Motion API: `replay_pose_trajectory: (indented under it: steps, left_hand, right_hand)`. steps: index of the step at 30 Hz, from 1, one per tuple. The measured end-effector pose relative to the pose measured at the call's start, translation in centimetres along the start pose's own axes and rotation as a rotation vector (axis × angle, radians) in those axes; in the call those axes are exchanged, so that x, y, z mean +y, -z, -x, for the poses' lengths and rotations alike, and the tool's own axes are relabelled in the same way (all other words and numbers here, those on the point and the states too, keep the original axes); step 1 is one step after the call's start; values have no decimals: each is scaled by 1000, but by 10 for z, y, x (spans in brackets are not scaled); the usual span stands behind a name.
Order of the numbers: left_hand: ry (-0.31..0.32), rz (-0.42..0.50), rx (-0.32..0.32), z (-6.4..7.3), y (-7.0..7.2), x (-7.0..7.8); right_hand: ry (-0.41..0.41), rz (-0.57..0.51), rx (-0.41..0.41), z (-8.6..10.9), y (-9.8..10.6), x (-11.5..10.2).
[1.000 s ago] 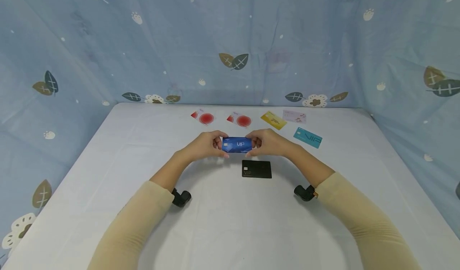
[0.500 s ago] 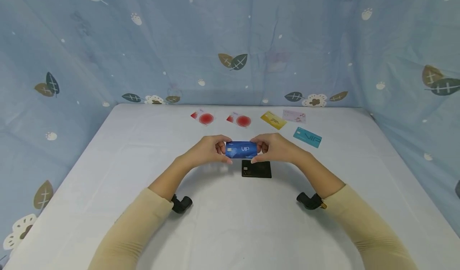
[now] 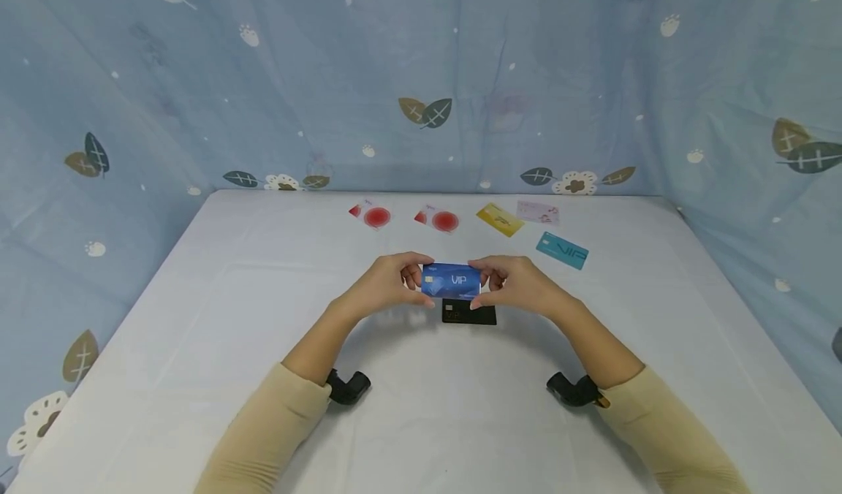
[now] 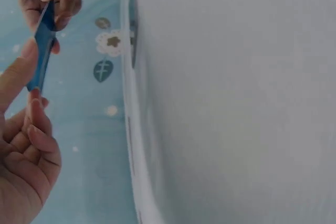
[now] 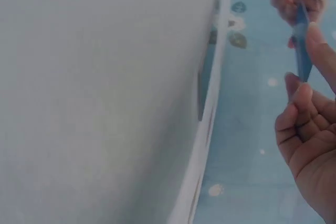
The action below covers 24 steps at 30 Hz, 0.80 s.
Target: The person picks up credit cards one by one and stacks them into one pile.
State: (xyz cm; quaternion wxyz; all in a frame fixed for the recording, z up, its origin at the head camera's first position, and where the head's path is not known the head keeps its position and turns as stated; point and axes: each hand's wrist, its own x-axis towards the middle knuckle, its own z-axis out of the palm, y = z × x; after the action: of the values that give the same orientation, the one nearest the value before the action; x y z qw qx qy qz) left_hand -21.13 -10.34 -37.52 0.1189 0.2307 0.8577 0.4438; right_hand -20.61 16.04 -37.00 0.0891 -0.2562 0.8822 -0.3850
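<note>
A dark blue card [image 3: 450,281] marked VIP is held up above the table, its printed face toward the head camera. My left hand [image 3: 388,283] pinches its left end between thumb and fingers; my right hand [image 3: 520,283] pinches the right end the same way. Both wrist views show the blue card [image 4: 44,45] nearly edge-on, gripped from its two ends. Below it in the head view, a black VIP card [image 3: 469,313] lies on the table, its upper edge covered by the blue card and my right thumb.
Along the back of the white table [image 3: 276,260] lie two red-and-white cards [image 3: 377,217], a yellow card [image 3: 500,219] and a pale pink card [image 3: 538,212]. A teal VIP card [image 3: 562,251] is nearer on the right. Blue patterned cloth [image 3: 296,77] hangs behind and at both sides.
Both hands have brought the blue card closer to me and slightly right, so it now overlaps the black card in the head view. The cards on the table stay put.
</note>
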Motion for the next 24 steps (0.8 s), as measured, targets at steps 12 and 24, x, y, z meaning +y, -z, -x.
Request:
replay_pose_trajectory:
  steps: [12,24]
  left_hand:
    - [-13,77,44,-3,-19,4]
    - [7,76,26,-6,-27,3]
  right_hand:
    - [-77,-50,62,16,-1,3]
    - [-61,-71,4,22,2,15]
